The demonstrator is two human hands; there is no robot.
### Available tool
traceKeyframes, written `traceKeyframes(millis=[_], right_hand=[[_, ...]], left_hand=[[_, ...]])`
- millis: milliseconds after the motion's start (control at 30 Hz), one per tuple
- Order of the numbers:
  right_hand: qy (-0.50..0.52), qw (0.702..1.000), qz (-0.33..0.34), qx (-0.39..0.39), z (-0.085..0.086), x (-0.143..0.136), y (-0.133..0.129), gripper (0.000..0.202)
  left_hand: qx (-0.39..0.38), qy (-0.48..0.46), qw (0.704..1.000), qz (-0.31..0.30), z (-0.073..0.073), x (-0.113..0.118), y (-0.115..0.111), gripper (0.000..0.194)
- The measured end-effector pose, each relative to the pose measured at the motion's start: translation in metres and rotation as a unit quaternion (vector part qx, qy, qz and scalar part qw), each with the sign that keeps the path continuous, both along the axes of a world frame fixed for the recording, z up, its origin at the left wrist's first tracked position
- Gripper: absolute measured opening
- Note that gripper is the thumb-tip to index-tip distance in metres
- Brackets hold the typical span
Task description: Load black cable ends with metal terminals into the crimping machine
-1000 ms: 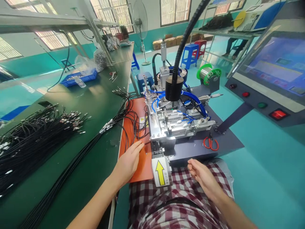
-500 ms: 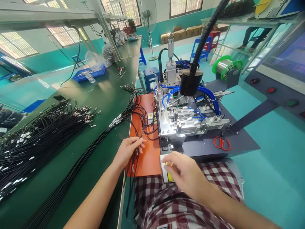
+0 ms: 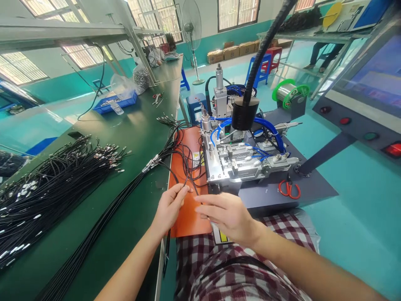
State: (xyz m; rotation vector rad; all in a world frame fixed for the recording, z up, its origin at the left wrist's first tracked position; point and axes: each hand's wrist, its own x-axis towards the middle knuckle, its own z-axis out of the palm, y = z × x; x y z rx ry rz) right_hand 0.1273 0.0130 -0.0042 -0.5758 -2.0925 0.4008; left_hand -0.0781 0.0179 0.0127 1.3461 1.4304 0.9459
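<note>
Over the orange sheet (image 3: 188, 223), my left hand (image 3: 171, 203) is closed on a black cable, thumb and forefinger pinched. My right hand (image 3: 226, 215) is just right of it, fingers stretched toward the left fingertips; a thin dark strand shows near them, and whether they touch it is unclear. Black cables (image 3: 184, 161) loop across the sheet beside the metal machine (image 3: 216, 163). A long cable bundle (image 3: 125, 190) with silvery ends at its top lies on the green table (image 3: 138, 238).
A big heap of black cables (image 3: 69, 184) covers the table's left side. Red-handled scissors (image 3: 289, 190) lie on the machine base. A black cylinder on a flexible arm (image 3: 244, 113) hangs above the machine. Farther back are a blue tray (image 3: 125, 102) and a wire spool (image 3: 290, 93).
My right hand has moved up and left, close to my left hand, and its fingers have stretched out. My left hand has stayed nearly in place. The view has shifted slightly.
</note>
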Motion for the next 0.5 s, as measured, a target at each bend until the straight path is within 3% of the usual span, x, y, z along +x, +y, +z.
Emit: traceKeyframes(millis=[133,267,333,433,500], right_hand=[[0.044,0.998,0.008,-0.035,0.007,0.045,-0.019,0.038],[0.082,0.993,-0.019,-0.078,0.011,0.075,-0.044,0.047],[0.128,0.986,-0.018,-0.107,0.010,0.078,-0.054,0.047],[0.218,0.951,-0.037,-0.215,0.003,0.069,-0.059,0.031],[0.222,0.916,-0.051,-0.331,-0.006,0.059,-0.057,0.024]], left_hand=[[0.059,0.084,0.993,-0.051,0.009,0.009,-0.013,0.024],[0.126,0.231,0.950,-0.169,0.017,0.015,-0.026,0.029],[0.129,0.258,0.936,-0.202,0.018,0.014,-0.034,0.032],[0.124,0.256,0.940,-0.187,0.012,-0.002,-0.043,0.033],[0.129,0.255,0.950,-0.122,0.006,-0.024,-0.045,0.033]])
